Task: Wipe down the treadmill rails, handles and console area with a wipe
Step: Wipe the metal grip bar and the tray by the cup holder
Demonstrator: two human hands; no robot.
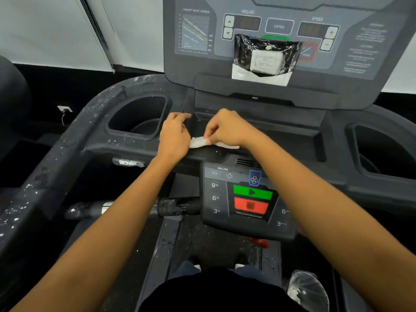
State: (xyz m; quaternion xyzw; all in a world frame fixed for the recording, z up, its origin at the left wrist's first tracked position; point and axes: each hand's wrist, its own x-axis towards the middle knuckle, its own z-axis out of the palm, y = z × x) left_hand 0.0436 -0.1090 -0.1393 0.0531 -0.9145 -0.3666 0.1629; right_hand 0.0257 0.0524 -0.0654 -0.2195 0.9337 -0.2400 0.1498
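Note:
A crumpled white wipe (200,141) lies stretched between both hands over the front edge of the treadmill's middle tray (292,140). My left hand (174,137) holds its left end with curled fingers. My right hand (227,128) pinches the wipe near its middle, and a strip of wipe (227,145) trails out under the wrist. The upright console (279,25) stands behind, with a black pack of wipes (265,57) leaning on its ledge. The lower control panel (245,197) sits under my right forearm. The dusty left rail (56,158) curves down the left side.
Deep cup holders sit left (139,118) and right (382,149) of the tray. A metal handle bar (135,207) with a black grip runs left of the lower panel. My shoes stand on the belt (216,244). A crumpled clear plastic piece (308,289) lies at the lower right.

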